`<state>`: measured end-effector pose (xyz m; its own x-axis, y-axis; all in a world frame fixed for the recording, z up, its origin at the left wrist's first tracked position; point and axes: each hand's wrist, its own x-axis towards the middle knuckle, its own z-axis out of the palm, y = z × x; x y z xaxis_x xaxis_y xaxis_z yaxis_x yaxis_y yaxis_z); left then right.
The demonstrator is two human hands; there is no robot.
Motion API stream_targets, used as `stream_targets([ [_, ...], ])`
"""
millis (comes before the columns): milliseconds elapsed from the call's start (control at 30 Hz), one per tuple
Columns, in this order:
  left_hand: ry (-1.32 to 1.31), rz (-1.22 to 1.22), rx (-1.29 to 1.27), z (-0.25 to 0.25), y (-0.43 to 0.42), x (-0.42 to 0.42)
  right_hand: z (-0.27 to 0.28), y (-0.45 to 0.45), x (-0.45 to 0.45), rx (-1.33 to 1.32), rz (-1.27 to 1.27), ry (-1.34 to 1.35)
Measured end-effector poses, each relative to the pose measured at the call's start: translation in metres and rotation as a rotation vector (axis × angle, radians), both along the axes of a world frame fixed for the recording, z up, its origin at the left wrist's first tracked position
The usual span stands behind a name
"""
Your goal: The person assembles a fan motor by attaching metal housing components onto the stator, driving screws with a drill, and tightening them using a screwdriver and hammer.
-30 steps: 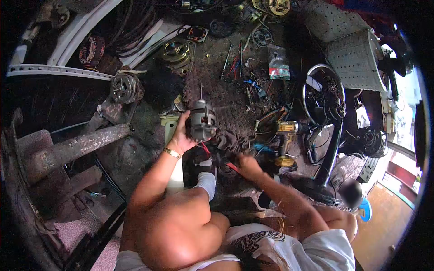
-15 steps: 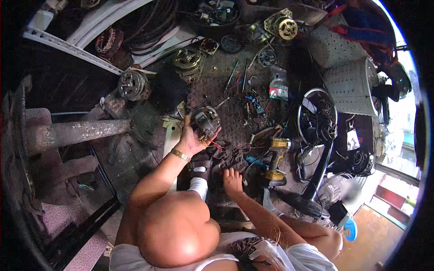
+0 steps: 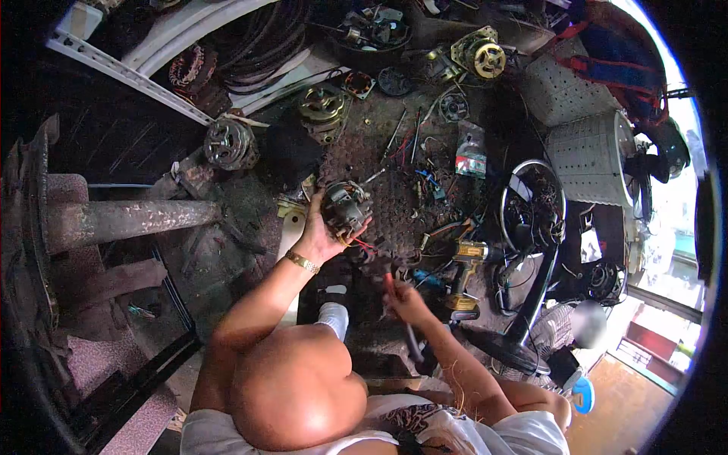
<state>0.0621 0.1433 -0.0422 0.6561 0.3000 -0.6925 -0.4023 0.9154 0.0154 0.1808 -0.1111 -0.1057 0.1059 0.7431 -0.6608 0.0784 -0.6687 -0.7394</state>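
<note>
Within left hand (image 3: 318, 241); motor (image 3: 346, 206), apparently

gold-coloured wristband (image 3: 302, 262), dark-printed white shirt (image 3: 523, 434), white sock (image 3: 334, 317)

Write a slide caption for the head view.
Left hand cradles a motor, right hand grips a tool, and a drill lies nearby.

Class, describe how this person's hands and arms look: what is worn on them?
The left hand and right hand wear no gloves. A gold-coloured band, perhaps a watch or bracelet, circles the left wrist; none shows on the right. The white sleeves are short.
</note>
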Motion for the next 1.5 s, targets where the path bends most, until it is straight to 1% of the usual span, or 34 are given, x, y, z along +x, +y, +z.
stream_targets([
  [33, 0.003, -0.002, -0.001, 0.0, 0.0, -0.001, 0.002, -0.005, 0.007, -0.001, -0.002, 0.003],
  [100, 0.037, 0.024, -0.043, 0.007, 0.001, -0.001, 0.067, 0.026, 0.026, 0.133, -0.07, -0.539],
  [167, 0.055, 0.035, -0.038, 0.002, 0.002, 0.0, 0.088, 0.049, 0.039, 0.3, -0.298, -0.556],
  [200, 0.073, 0.043, -0.036, 0.0, -0.001, 0.001, 0.097, 0.064, 0.041, 0.397, -0.357, -0.578],
  [233, 0.069, 0.04, -0.04, -0.004, -0.004, 0.002, 0.107, 0.08, 0.042, 0.437, -0.263, -0.657],
  [267, 0.043, 0.024, 0.011, -0.008, -0.003, 0.003, 0.117, 0.099, 0.042, 0.485, -0.17, -0.735],
  [300, 0.02, 0.005, 0.065, -0.009, -0.001, 0.004, 0.127, 0.121, 0.042, 0.661, -0.076, -0.752],
  [367, 0.06, -0.011, 0.027, -0.006, -0.003, 0.007, 0.143, 0.152, 0.042, 0.454, 0.192, -0.802],
  [400, 0.058, -0.026, 0.024, -0.005, -0.001, 0.007, 0.15, 0.159, 0.041, 0.458, 0.189, -0.799],
  [467, 0.061, 0.005, 0.038, 0.003, -0.002, 0.008, 0.158, 0.168, 0.038, 0.637, 0.161, -0.808],
  [500, 0.074, 0.006, 0.019, 0.001, -0.007, 0.004, 0.151, 0.165, 0.036, 0.621, 0.167, -0.793],
  [567, 0.159, -0.005, -0.028, -0.001, -0.001, 0.007, 0.137, 0.165, 0.039, 0.856, 0.167, -0.826],
  [600, -0.106, -0.059, 0.068, -0.012, 0.004, 0.003, 0.148, 0.171, 0.034, 0.629, 0.289, -0.821],
  [633, -0.112, -0.067, 0.074, -0.024, 0.0, 0.003, 0.145, 0.172, 0.037, 0.631, 0.281, -0.83],
  [700, 0.057, -0.025, 0.015, -0.015, -0.006, 0.006, 0.139, 0.181, 0.037, 0.402, 0.293, -0.841],
  [733, 0.074, -0.015, 0.098, -0.018, -0.01, 0.006, 0.138, 0.178, 0.039, 0.459, 0.185, -0.801],
  [767, 0.091, -0.015, 0.07, -0.015, -0.019, -0.001, 0.138, 0.175, 0.04, 0.52, 0.115, -0.803],
  [833, 0.089, 0.02, 0.01, -0.004, -0.011, -0.002, 0.146, 0.173, 0.047, 0.767, -0.03, -0.752],
  [867, 0.04, -0.004, 0.012, -0.001, -0.006, -0.003, 0.148, 0.172, 0.053, 0.777, -0.033, -0.758],
  [967, 0.056, -0.023, -0.03, 0.0, -0.006, -0.006, 0.146, 0.159, 0.06, 0.78, -0.06, -0.711],
  [1033, 0.032, 0.012, 0.02, -0.008, -0.004, -0.008, 0.131, 0.15, 0.057, 0.713, -0.182, -0.645],
  [1067, -0.019, 0.074, 0.039, -0.01, -0.001, -0.007, 0.115, 0.138, 0.054, 0.653, -0.195, -0.634],
  [1100, -0.071, 0.138, 0.057, -0.005, 0.002, -0.005, 0.113, 0.128, 0.048, 0.56, -0.13, -0.637],
  [1133, -0.078, 0.237, 0.037, 0.0, -0.001, -0.004, 0.101, 0.117, 0.041, 0.566, -0.077, -0.632],
  [1167, -0.078, 0.239, 0.037, -0.003, 0.0, -0.007, 0.096, 0.113, 0.035, 0.574, -0.024, -0.626],
  [1200, -0.054, 0.182, 0.04, -0.005, 0.002, -0.011, 0.09, 0.11, 0.031, 0.576, -0.025, -0.625],
  [1233, -0.029, 0.122, 0.042, -0.008, 0.003, -0.014, 0.085, 0.108, 0.026, 0.572, 0.016, -0.67],
  [1267, -0.026, 0.122, 0.044, -0.01, 0.004, -0.015, 0.084, 0.109, 0.022, 0.569, 0.057, -0.715],
  [1367, 0.142, 0.159, 0.011, -0.019, 0.002, -0.017, 0.082, 0.115, 0.018, 0.628, 0.006, -0.738],
  [1400, 0.141, 0.158, 0.013, -0.022, 0.001, -0.018, 0.083, 0.117, 0.017, 0.63, 0.005, -0.74],
  [1467, -0.094, 0.156, -0.009, -0.026, 0.0, -0.017, 0.085, 0.119, 0.018, 0.532, 0.073, -0.713],
  [1500, -0.096, 0.154, -0.01, -0.026, 0.0, -0.016, 0.089, 0.12, 0.019, 0.531, 0.073, -0.717],
])
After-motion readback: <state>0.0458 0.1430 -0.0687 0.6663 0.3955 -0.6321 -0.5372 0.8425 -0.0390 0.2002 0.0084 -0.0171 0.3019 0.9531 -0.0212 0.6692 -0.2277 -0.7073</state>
